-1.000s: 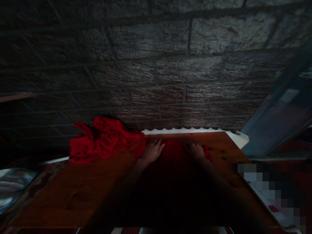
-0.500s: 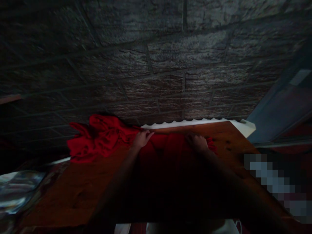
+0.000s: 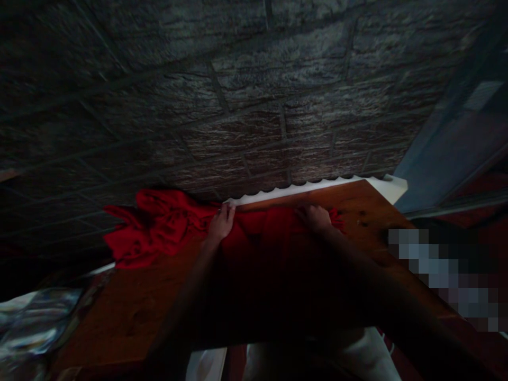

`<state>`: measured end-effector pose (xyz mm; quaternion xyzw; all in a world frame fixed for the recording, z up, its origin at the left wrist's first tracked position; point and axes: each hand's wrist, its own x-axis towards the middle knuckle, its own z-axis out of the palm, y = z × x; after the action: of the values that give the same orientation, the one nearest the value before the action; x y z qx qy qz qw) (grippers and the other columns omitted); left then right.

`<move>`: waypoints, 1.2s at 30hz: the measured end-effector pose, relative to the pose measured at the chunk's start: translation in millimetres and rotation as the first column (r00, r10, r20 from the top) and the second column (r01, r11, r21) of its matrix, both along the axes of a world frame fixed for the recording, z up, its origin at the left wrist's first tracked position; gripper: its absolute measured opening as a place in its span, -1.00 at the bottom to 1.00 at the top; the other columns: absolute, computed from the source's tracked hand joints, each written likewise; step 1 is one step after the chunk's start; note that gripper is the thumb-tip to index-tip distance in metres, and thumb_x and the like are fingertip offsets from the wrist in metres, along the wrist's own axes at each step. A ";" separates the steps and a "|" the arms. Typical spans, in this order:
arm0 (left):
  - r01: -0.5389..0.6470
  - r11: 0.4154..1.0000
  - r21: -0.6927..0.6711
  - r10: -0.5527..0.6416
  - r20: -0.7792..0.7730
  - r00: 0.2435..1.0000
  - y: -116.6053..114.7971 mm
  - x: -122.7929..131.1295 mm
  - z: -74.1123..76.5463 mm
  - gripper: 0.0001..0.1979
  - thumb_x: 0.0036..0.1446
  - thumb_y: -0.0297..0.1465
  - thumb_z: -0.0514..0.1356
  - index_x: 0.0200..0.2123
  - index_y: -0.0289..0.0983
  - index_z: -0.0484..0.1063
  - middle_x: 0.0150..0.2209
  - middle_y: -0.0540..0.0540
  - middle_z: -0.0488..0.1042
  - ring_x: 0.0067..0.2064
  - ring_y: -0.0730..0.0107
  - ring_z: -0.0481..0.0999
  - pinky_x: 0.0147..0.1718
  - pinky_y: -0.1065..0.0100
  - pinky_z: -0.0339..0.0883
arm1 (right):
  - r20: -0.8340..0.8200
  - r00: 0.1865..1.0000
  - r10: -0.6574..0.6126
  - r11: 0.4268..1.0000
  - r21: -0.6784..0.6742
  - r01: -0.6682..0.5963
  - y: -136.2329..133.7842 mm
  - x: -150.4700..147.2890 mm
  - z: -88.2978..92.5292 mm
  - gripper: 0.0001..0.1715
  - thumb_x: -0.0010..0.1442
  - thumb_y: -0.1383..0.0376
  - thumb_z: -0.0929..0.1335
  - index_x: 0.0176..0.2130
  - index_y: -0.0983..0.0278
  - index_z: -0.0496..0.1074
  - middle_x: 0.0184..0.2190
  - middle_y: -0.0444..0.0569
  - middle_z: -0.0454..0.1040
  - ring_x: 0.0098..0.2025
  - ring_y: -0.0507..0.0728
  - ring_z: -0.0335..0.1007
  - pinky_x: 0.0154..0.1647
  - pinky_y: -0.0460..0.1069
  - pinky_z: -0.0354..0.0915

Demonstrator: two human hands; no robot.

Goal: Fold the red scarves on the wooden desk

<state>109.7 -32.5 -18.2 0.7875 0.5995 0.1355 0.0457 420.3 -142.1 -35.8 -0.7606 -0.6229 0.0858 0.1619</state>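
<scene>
A red cloth [image 3: 272, 225] with a fringed right end lies over the wooden table, its near part lost in shadow. My left hand [image 3: 222, 222] is closed on its far edge, fingers pointing toward the wall. Farther right, my right hand [image 3: 318, 217] pinches the same edge beside the fringe [image 3: 337, 219]; its fingertips are dark and partly hidden. Left of my left hand, the rest of the red fabric [image 3: 154, 227] sits bunched in loose folds and seems to run on from the part between my hands.
Behind the wooden table [image 3: 119, 317] rises a stone-block wall [image 3: 246, 95]. A white scalloped strip [image 3: 297, 189] runs along the table's back edge. Shiny clear plastic [image 3: 43, 317] lies at lower left. A grey door-like panel [image 3: 448, 132] stands at right, above a pixelated patch.
The view has shifted and tilted slightly. Both hands stay at the cloth's far edge; the left hand's fingers now point more toward the wall. A fold shows more clearly between the hands.
</scene>
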 end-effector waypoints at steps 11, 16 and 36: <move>0.310 0.950 0.035 -0.306 -0.093 0.947 -69.7 -5.8 -28.3 0.00 0.24 0.15 -0.06 0.42 -0.50 -0.25 0.43 -0.47 -0.15 0.45 -0.09 -0.26 0.36 -0.06 -0.15 | 0.054 0.997 -0.049 0.999 0.007 0.049 -3.3 1.7 11.8 -0.61 0.39 0.14 0.22 0.07 0.20 0.46 0.06 0.09 0.49 0.02 0.23 0.44 0.00 0.04 0.32; 0.237 0.971 0.023 -0.237 -0.006 0.972 -52.5 -18.7 -25.4 -0.23 0.36 -0.01 -0.19 0.43 -0.42 -0.19 0.43 -0.36 -0.11 0.45 0.10 -0.12 0.38 0.04 -0.17 | -0.024 0.993 0.115 0.983 0.149 -0.110 -52.4 -32.1 35.3 -0.65 0.37 0.16 0.26 -0.07 0.28 0.53 -0.01 0.14 0.51 0.04 0.22 0.41 0.07 0.04 0.28; 0.279 0.959 -0.041 -0.282 -0.110 0.953 -52.4 -20.2 -31.2 -0.14 0.30 0.06 -0.10 0.44 -0.41 -0.17 0.46 -0.29 -0.24 0.46 0.02 -0.26 0.38 -0.07 -0.36 | -0.431 0.824 0.367 0.925 0.073 -0.374 -158.4 -108.4 -2.0 -0.75 0.19 0.44 0.33 -0.14 0.25 0.52 -0.14 0.02 0.56 -0.08 0.16 0.45 -0.04 -0.01 0.32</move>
<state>89.5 -84.9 -49.4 0.8703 0.4851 0.0747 0.0401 311.9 -300.5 -37.7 -0.5873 -0.7055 0.2886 0.2721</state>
